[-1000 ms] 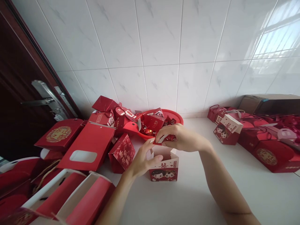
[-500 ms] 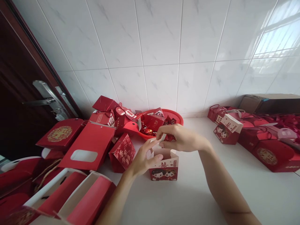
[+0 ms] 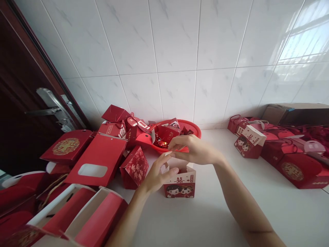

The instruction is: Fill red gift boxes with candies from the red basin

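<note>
A small red and cream box (image 3: 180, 187) with two cartoon faces stands upright on the white counter, its top open. My left hand (image 3: 156, 175) grips its left side, thumb over the front rim and fingers at the back. Above the box's back edge is my right hand (image 3: 196, 149), palm down, its fingers bent together at the back flap near my left fingertips. What the right fingertips pinch is hidden. Just behind, a red plastic basket (image 3: 194, 127) holds wrapped sweets and a red box.
Red gift boxes (image 3: 94, 159) crowd the left side beside a dark door (image 3: 17, 103). At the right stand a similar cartoon box (image 3: 249, 142), larger red boxes (image 3: 295, 164) and a cardboard box (image 3: 295, 113). A tiled wall (image 3: 177, 37) runs behind.
My right hand has shifted slightly left, its fingers now lower and flatter over the back flap. The white flap piece seen between its fingers is now mostly covered. My left hand stays put.
</note>
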